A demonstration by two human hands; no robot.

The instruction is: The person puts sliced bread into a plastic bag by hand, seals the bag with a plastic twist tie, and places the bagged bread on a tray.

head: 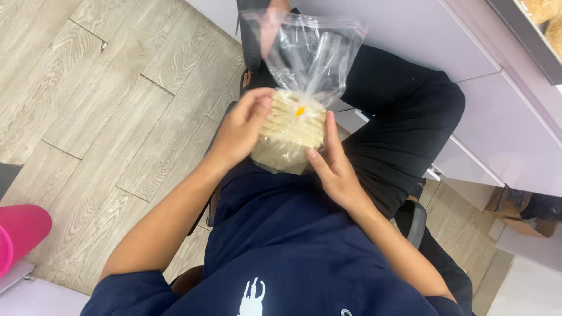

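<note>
A clear plastic zip bag (307,52) stands over my lap, its open top loose and crumpled. Its bottom holds a pale bundle of thin sticks (291,126) bound by rubber bands, with a small orange spot on it. My left hand (242,130) wraps around the left side of the bundle through the plastic. My right hand (331,165) presses flat against the right side, fingers pointing up. Both hands hold the filled bag between them, above my dark blue shirt and black trousers.
I sit on a chair over a wood-look floor (99,99). A white cabinet with drawers (497,111) runs along the right. A pink container (20,234) sits at the lower left. A cardboard box (518,210) lies on the floor at the right.
</note>
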